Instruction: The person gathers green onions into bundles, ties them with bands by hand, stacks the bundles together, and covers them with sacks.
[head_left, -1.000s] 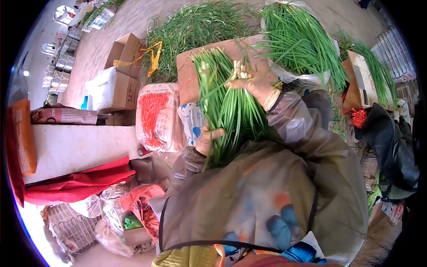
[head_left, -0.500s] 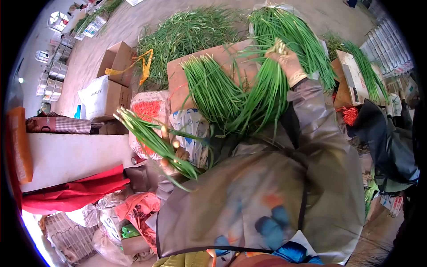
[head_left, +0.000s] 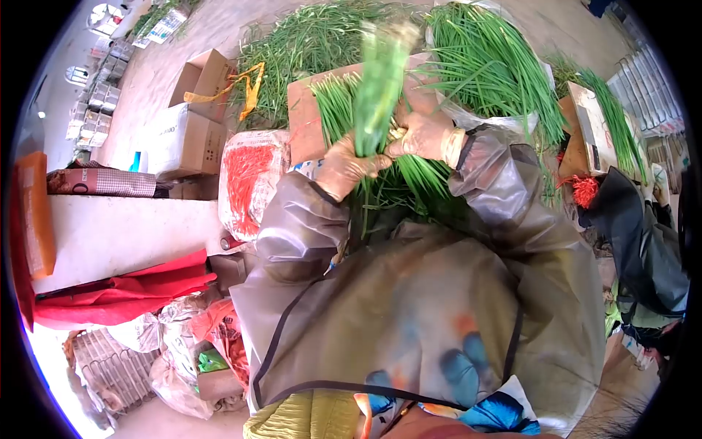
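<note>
A heap of loose greens (head_left: 300,47) lies beyond the cardboard sheet (head_left: 300,121), with a pile of long stalks (head_left: 497,66) to the sheet's right and red strands (head_left: 247,179) to its left. Over the sheet's near edge, the left hand (head_left: 349,167) grips an upright bunch (head_left: 380,95), its blurred tips apparently pale; the right hand (head_left: 424,137) closes round a hanging bunch (head_left: 425,170).
</note>
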`<state>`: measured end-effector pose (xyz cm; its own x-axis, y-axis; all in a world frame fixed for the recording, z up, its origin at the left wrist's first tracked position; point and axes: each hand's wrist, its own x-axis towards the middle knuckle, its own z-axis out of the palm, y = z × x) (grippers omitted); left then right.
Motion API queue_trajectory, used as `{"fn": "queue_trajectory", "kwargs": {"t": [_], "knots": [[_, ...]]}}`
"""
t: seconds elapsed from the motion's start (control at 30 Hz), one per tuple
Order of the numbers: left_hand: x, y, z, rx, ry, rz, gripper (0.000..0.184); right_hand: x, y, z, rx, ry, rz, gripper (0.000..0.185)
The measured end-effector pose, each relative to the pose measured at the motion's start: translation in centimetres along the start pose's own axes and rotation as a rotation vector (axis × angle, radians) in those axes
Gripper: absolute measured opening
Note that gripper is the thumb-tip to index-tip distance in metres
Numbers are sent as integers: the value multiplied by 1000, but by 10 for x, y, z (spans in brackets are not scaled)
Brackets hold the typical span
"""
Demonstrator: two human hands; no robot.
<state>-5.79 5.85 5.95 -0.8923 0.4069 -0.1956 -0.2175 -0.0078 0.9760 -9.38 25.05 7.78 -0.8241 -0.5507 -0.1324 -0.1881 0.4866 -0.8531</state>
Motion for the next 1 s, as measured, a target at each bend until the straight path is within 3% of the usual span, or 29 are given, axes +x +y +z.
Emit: {"fn": "queue_trajectory", "kwargs": {"t": [0.1, 0.17, 0.27, 0.4, 0.43, 0.53, 0.6, 0.67, 0.77, 0.9, 0.97, 1.0], "knots": [[-2, -5, 7, 87, 71, -97, 30, 4, 26, 4, 99, -33, -80, 35], [-3, -14, -5, -17, 68, -87, 22, 3, 36, 1, 241, -175, 79, 37], [-14, -3, -25, -31, 111, -120, 19, -9, 48, -15, 391, -294, 95, 41], [-28, -14, -50, -56, 60, -134, 24, -35, 36, -42, 720, -89, 51, 28], [-28, -16, -51, -13, 17, -201, 28, -35, 46, -44, 703, -24, 24, 27], [-34, -22, -36, -167, -64, -131, 43, -37, 49, -38, 759, 192, -17, 16], [-32, -33, -37, -180, -63, -131, 40, -43, 40, -38, 918, 209, -97, 15], [-31, -45, -34, -266, -51, -118, 38, -34, 28, -24, 1042, 294, 42, 19], [-32, -51, -25, -208, -83, -125, 47, -11, 23, -13, 1019, 410, 17, 25], [-37, -63, -18, -314, -76, -94, 45, 12, 34, -3, 870, 484, -102, 25], [-41, -57, -17, -633, -37, -28, 47, 16, 46, -2, 832, 442, -92, 21], [-42, -59, -23, -609, -47, -52, 49, 17, 48, -1, 825, 416, -91, 18]]}}
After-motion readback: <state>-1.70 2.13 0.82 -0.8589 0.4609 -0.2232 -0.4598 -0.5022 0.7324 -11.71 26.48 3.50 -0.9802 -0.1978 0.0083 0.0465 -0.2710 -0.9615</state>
